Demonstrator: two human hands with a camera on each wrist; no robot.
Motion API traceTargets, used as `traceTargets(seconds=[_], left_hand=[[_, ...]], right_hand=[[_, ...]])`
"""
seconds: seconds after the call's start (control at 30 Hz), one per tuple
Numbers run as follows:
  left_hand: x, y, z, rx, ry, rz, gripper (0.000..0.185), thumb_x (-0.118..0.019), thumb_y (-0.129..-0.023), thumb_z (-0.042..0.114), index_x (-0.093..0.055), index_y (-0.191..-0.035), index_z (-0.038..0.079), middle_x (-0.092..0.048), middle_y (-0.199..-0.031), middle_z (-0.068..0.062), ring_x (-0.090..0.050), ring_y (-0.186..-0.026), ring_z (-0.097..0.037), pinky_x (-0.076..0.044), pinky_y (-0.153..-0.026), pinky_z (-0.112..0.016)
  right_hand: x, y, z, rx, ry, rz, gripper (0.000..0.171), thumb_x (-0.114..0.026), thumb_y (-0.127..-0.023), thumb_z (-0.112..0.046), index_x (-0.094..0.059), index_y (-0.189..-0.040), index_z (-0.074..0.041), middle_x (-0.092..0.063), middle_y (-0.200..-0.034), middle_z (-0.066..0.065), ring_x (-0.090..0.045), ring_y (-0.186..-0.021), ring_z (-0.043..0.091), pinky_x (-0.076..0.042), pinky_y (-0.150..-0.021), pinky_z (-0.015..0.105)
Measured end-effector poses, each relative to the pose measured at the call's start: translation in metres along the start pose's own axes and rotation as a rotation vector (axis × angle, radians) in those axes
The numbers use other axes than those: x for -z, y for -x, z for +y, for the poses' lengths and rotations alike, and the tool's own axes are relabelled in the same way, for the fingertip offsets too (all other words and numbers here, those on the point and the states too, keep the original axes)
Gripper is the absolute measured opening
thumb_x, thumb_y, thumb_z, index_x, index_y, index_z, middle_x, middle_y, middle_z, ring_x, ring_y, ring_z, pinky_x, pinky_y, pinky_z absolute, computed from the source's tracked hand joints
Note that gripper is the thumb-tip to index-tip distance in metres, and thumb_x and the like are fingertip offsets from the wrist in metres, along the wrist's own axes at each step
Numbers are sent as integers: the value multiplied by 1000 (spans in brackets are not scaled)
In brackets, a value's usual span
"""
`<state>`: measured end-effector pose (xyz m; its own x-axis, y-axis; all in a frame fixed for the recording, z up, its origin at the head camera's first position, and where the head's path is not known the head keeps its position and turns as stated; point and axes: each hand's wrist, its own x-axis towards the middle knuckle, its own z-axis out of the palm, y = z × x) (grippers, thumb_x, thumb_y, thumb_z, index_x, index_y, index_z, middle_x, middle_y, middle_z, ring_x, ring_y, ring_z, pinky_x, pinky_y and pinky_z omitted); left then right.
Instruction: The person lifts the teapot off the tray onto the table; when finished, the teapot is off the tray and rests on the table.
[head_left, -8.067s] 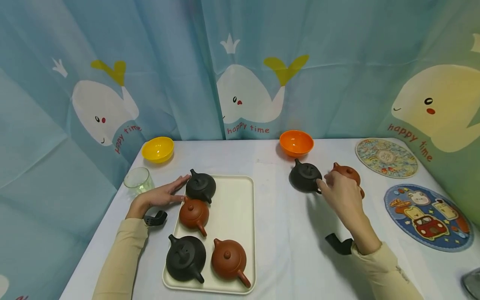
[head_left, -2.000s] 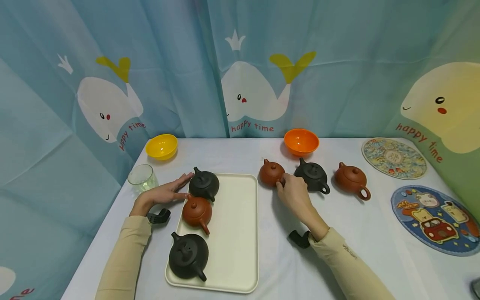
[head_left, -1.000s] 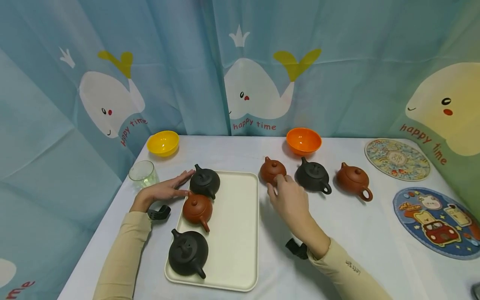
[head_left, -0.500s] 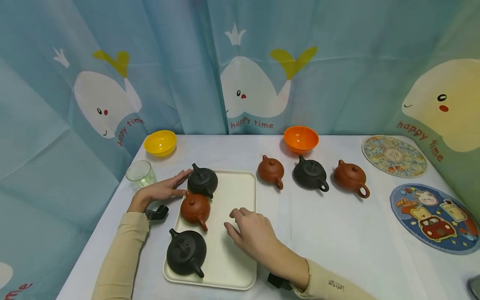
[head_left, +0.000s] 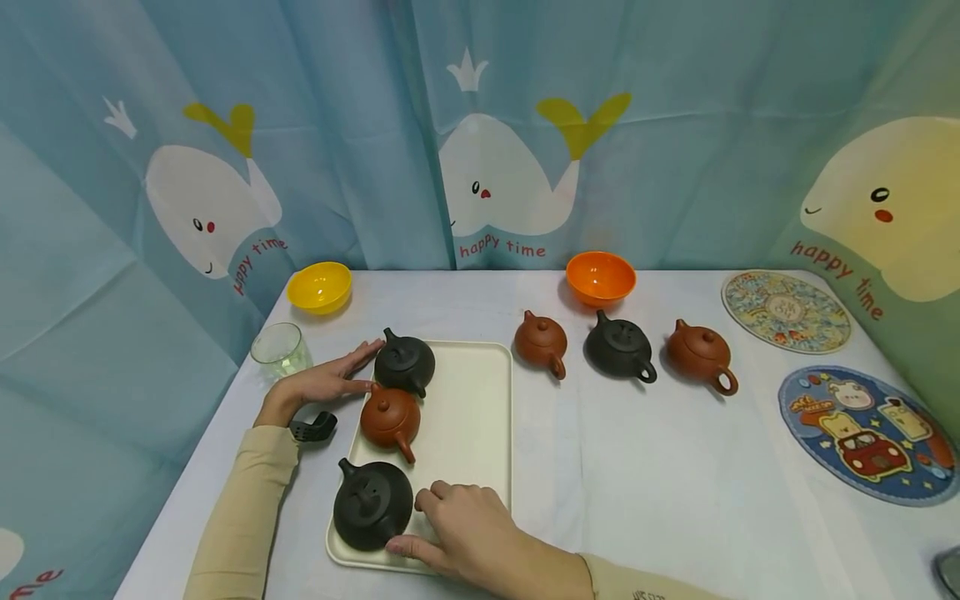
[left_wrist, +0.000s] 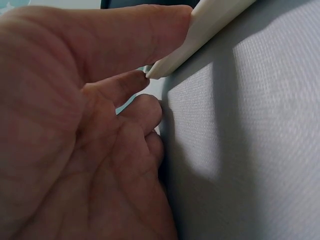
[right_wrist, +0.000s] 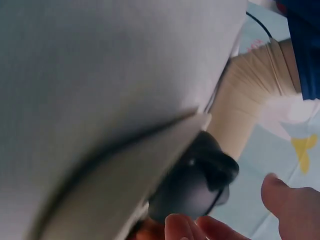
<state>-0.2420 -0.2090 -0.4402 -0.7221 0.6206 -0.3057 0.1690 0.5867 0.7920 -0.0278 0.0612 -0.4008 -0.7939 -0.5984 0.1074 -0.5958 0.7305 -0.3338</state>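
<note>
My left hand [head_left: 325, 385] lies at the left edge of the cream tray [head_left: 471, 417], thumb and a finger touching its rim [left_wrist: 172, 57]; the fingers are mostly straight. On the tray's left side stand a black teapot [head_left: 405, 362], a reddish-brown teapot [head_left: 388, 417] and, at the near corner, a larger black teapot [head_left: 367, 504]. My right hand [head_left: 468, 533] is at this larger black teapot, thumb and fingers spread about its handle [right_wrist: 225, 167]. In the right wrist view the thumb [right_wrist: 275, 192] stands apart from the handle.
Right of the tray, a small brown teapot [head_left: 540, 340], a black teapot [head_left: 619, 346] and a brown teapot [head_left: 699, 352] form a row. Behind are a yellow bowl [head_left: 320, 288] and an orange bowl [head_left: 600, 279]. A glass [head_left: 281, 350] stands left; two round mats [head_left: 786, 310] lie right.
The small brown teapot went from the tray to the row on the table, and my right hand released it. The right hand then moved left and nearer, to the larger black teapot. The left hand stayed.
</note>
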Motion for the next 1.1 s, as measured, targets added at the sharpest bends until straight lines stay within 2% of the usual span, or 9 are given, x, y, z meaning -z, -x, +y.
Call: traceTargets(seconds=[0.07,0.23,0.37,0.53,0.63,0.87,1.1], left_hand=[[0,0,0,3,-4,2,85,-63,-95,27,-8,-159,17,1,-164,-18,11,-150,-38,4,-116,-64],[0,0,0,9,-16,6,85,-63,-95,29,-8,-159,17,1,-164,-17,10,-150,-38,3,-116,-64],[0,1,3,19,-19,9,85,-63,-95,30,-7,-159,18,1,-164,-17,10,-150,-38,3,-116,-64],[0,2,3,24,-17,10,85,-63,-95,29,-7,-159,18,1,-164,-17,10,-150,-38,3,-116,-65],[-1,0,1,17,-8,5,84,-62,-96,28,-7,-159,18,1,-164,-17,11,-150,-38,4,-116,-65],[-1,0,0,20,-2,9,84,-62,-96,28,-7,-159,19,1,-164,-18,11,-150,-38,4,-115,-65],[-2,1,2,28,12,4,84,-62,-96,28,-7,-159,18,1,-164,-17,12,-150,-37,4,-116,-64]], right_hand=[[-3,1,-1,4,25,-5,49,-58,-88,-62,-68,-88,-14,-58,-72,-7,-54,-56,6,-37,-45,21],[-8,1,-1,7,89,46,43,-63,-86,-59,-65,-84,-16,-58,-72,-8,-55,-54,9,-35,-43,22],[-9,0,-2,23,65,19,44,-62,-86,-60,-65,-86,-16,-59,-72,-9,-54,-54,6,-35,-44,21],[-12,0,-3,38,48,-8,43,-66,-83,-60,-65,-86,-17,-54,-69,-11,-46,-53,1,-31,-44,18],[-11,2,-2,51,73,18,35,-70,-84,-52,-67,-88,-17,-57,-72,-11,-50,-54,2,-33,-44,17],[-11,1,1,138,42,72,16,-74,-85,-24,-65,-91,-13,-66,-83,-7,-59,-62,3,-44,-50,18],[-10,0,3,157,1,62,11,-72,-85,-14,-63,-89,-10,-68,-86,-3,-63,-69,3,-47,-55,16]])
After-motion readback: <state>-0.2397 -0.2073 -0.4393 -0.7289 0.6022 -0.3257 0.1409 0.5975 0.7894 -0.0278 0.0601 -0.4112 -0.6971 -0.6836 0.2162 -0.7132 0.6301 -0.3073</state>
